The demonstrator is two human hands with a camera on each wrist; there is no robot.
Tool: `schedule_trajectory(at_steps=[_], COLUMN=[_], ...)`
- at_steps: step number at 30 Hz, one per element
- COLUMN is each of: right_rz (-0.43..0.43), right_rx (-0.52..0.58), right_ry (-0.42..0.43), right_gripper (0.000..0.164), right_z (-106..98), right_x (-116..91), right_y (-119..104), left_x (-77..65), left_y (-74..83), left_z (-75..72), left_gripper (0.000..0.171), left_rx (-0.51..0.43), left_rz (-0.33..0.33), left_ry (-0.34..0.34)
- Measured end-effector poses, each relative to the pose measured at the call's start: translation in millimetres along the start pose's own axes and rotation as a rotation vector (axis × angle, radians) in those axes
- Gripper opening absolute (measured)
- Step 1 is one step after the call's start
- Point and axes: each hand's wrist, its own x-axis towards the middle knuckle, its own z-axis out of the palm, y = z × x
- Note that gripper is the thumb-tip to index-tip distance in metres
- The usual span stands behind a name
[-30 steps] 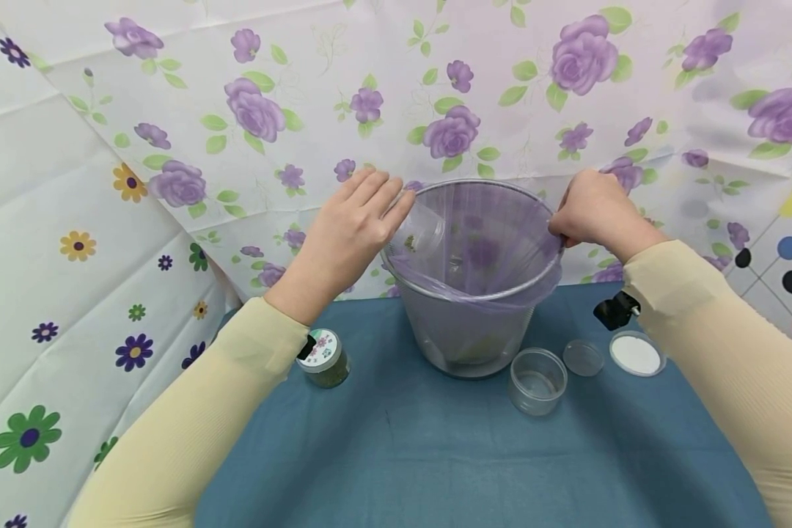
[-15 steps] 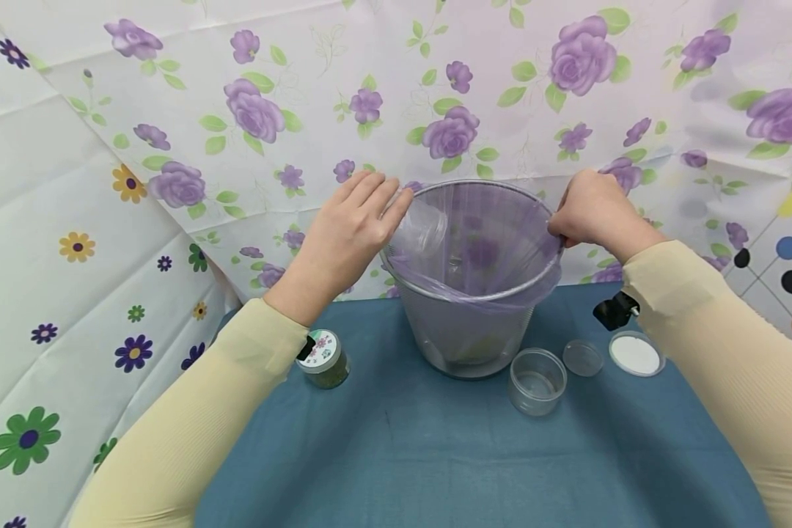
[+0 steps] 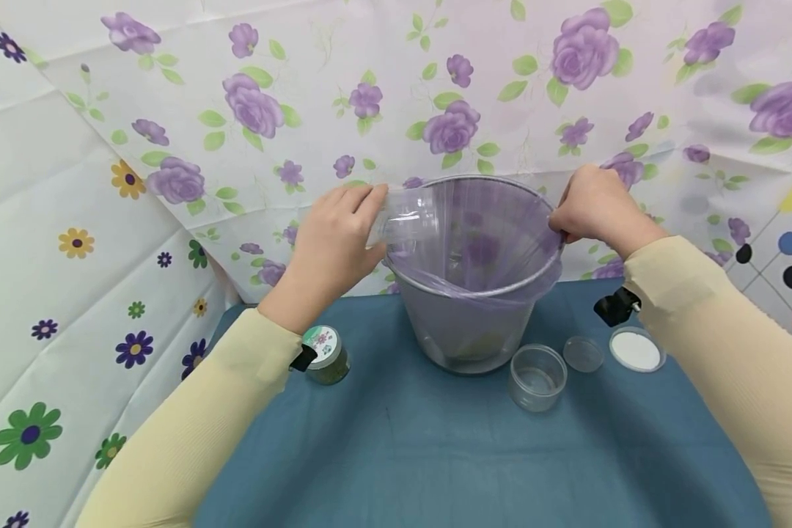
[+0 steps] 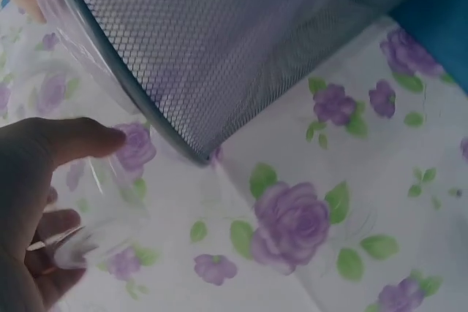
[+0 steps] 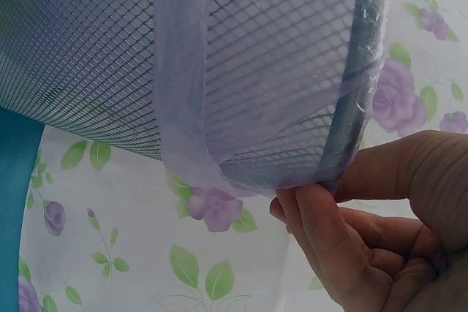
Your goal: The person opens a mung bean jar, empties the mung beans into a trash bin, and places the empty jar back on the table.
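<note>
My left hand (image 3: 336, 246) grips a clear plastic jar (image 3: 412, 216) by its base end, fingers and thumb round it. The jar lies on its side above the left rim of a mesh waste bin (image 3: 465, 337), its mouth toward the inside. A thin purple bin bag (image 3: 495, 242) lines the bin and folds over the rim. My right hand (image 3: 594, 209) pinches the bag and rim on the right, thumb on one side and fingers on the other in the right wrist view. In the left wrist view the jar is faint and partly hidden by my fingers.
On the blue cloth (image 3: 396, 455) stand a lidded jar of greenish-brown contents (image 3: 330, 363) at left and an open clear jar (image 3: 537, 378) before the bin. A clear lid (image 3: 583, 354) and a dish of white material (image 3: 636, 350) lie at right. A floral sheet (image 3: 369, 44) hangs behind.
My left hand has shifted a little left and down and turned, bringing the jar more level. The small bits seen in it a second ago no longer show. My right hand keeps its place.
</note>
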Motion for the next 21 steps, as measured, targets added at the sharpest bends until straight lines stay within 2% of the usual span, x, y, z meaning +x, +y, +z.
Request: schedule_trajectory(at_steps=[2, 5, 9, 12, 15, 21], right_rz=[0.004, 0.002, -0.003, -0.005, -0.003, 0.003], right_rx=[0.003, 0.009, 0.019, 0.025, 0.024, 0.029], right_ry=[0.0, 0.002, 0.0, -0.003, 0.005, 0.006], right_gripper=[0.019, 0.019, 0.019, 0.019, 0.019, 0.019], right_z=[-0.3, -0.3, -0.6, -1.3, -1.7, -0.2], right_x=[-0.4, -1.0, -1.3, -1.5, -2.0, -2.7], right_y=[0.1, 0.3, 0.0, -0.1, -0.1, -0.7], left_x=[-7.4, -20.1, -39.2, -53.9, -68.8, -100.7], left_y=[0.9, 4.0, 11.4, 19.7, 31.3, 56.4], left_z=[-0.4, -0.1, 2.2, 5.8, 10.0, 25.7], left_gripper=[0.071, 0.073, 0.071, 0.066, 0.06, 0.057], left_rx=[-0.057, -0.164, -0.34, -0.474, -0.58, -0.634], left_rz=[-0.096, -0.24, -0.392, -0.454, -0.497, -0.569], left_ry=[-0.019, -0.018, 0.041, 0.116, 0.163, 0.174])
